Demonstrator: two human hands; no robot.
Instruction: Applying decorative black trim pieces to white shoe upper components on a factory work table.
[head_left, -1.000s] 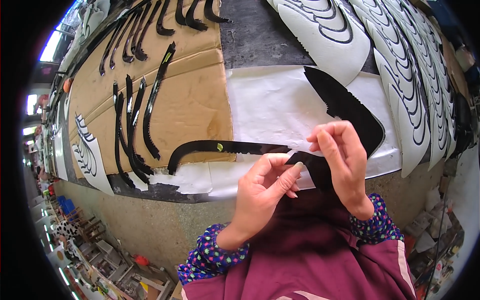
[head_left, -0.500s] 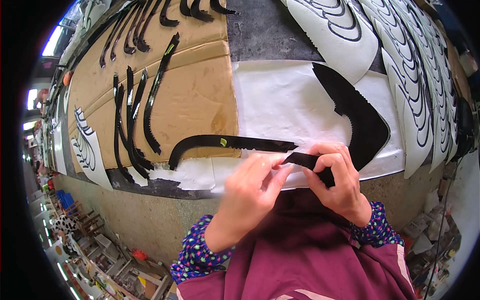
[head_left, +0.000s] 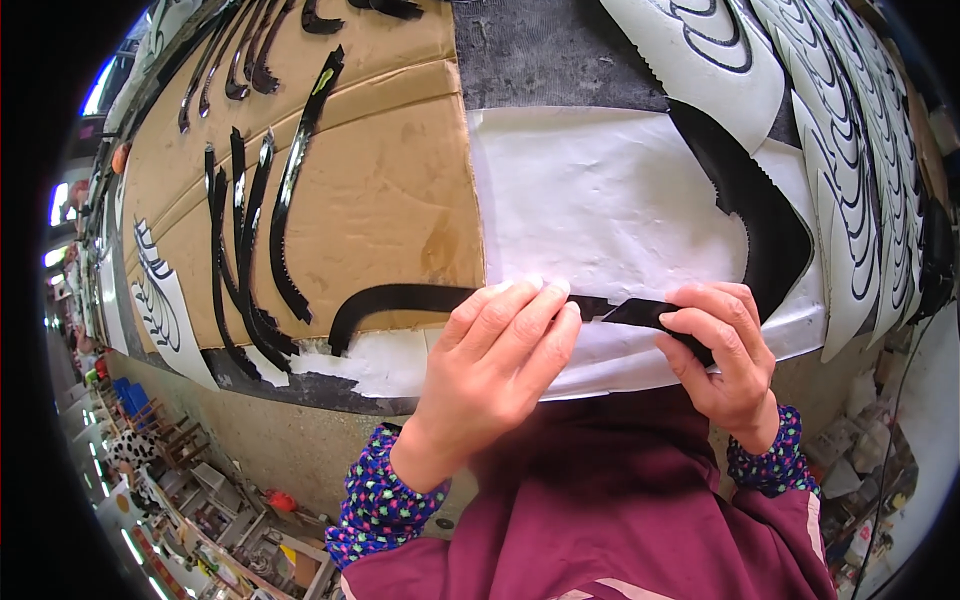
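We see a flat brown cardboard sheet [head_left: 385, 190]; overlapping white panels with black curved lines [head_left: 840, 235]; a speckled tan floor [head_left: 285, 440].

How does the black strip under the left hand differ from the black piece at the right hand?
The black strip is narrow; the broad black piece is much wider. The strip hooks at its left end; the broad piece bows out rightward. The left hand covers part of the strip; the right hand holds the broad piece's lower end. Both are black and curved.
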